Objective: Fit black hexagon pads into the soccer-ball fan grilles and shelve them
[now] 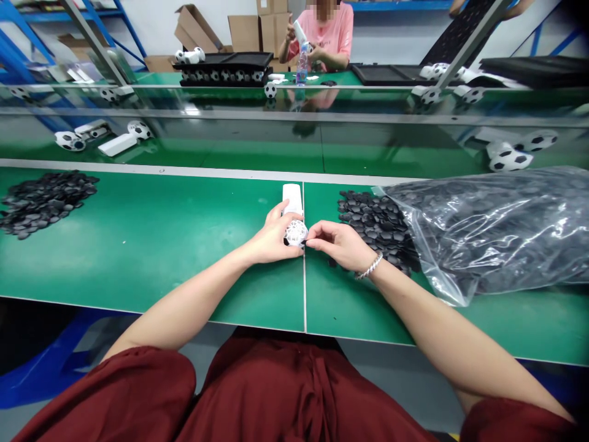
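Observation:
In the middle of the green table, my left hand [275, 238] is closed around a white ball-shaped piece [296, 232] with an open lattice surface. A white oblong part [292, 197] extends from it toward the far side; whether the two are joined cannot be made out. My right hand [338, 244] pinches a small black piece [304, 242] against the right side of the ball. Close beyond that hand lies a pile of flat black pieces [375, 224].
A clear plastic bag [501, 239] full of black pieces lies at the right. Another black pile [48, 199] is at far left. Soccer-ball items [70, 141] sit on the conveyor [239, 147]. Across it, a person in a pink shirt [331, 37] handles a white part near black trays [225, 61].

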### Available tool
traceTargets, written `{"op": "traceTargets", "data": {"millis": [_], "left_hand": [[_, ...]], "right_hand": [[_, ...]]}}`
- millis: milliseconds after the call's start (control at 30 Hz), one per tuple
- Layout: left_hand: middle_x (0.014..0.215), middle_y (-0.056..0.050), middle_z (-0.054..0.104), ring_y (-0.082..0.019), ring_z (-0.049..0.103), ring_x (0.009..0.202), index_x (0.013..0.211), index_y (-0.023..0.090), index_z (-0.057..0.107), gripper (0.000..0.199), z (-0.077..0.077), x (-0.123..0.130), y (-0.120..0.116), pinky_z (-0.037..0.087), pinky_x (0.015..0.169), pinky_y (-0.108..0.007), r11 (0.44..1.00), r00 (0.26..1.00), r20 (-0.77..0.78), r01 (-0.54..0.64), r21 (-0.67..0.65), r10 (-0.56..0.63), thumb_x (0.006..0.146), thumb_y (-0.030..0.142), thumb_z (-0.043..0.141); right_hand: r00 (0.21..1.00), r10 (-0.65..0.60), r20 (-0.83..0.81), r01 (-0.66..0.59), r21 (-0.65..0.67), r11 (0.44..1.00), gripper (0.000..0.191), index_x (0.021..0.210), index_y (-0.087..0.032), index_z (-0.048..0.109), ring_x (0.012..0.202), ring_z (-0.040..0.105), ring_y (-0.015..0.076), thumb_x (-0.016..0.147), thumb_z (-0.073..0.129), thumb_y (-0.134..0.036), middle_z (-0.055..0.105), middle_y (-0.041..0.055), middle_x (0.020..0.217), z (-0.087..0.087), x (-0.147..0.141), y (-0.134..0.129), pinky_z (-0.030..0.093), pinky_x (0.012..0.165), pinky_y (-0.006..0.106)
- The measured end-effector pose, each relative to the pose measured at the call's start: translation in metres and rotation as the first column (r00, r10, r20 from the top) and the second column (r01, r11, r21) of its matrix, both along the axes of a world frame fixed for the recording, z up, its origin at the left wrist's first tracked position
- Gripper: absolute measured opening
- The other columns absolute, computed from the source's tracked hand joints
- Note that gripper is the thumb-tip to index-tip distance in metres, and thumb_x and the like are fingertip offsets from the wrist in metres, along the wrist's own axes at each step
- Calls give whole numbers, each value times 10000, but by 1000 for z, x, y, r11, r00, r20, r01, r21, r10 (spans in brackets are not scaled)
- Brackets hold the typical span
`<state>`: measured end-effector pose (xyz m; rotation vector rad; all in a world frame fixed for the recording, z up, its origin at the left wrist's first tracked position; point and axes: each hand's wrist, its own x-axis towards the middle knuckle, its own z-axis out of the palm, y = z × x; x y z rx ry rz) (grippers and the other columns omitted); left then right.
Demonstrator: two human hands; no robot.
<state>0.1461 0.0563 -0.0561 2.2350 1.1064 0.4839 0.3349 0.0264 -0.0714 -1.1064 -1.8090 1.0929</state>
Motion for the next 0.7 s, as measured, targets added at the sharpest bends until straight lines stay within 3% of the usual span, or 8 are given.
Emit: {"op": "traceTargets", "data": {"millis": [233, 700], "left_hand": [[1434, -178, 102, -303, 57, 1369, 1158, 160, 477, 615, -2, 2, -1, 185, 1091, -455, 1000, 999, 50, -6, -12, 6, 609, 299, 716], [1466, -145, 89, -286, 47, 1373, 1159, 180, 457, 546, 0, 1, 0, 158, 1099, -465, 999, 999, 49, 26, -33, -24, 657, 259, 656]], "right_hand": [[995, -45, 84, 34, 128, 991, 79, 738, -172, 603, 620, 472, 104, 750, 608, -250, 530, 6, 742, -3, -2, 4, 394, 586, 249], [999, -15, 36, 12, 82, 997, 148, 739, -180, 521, 616, 464, 108, 770, 592, -306, 523, -19, 682, -11, -4, 7, 391, 585, 244]]}}
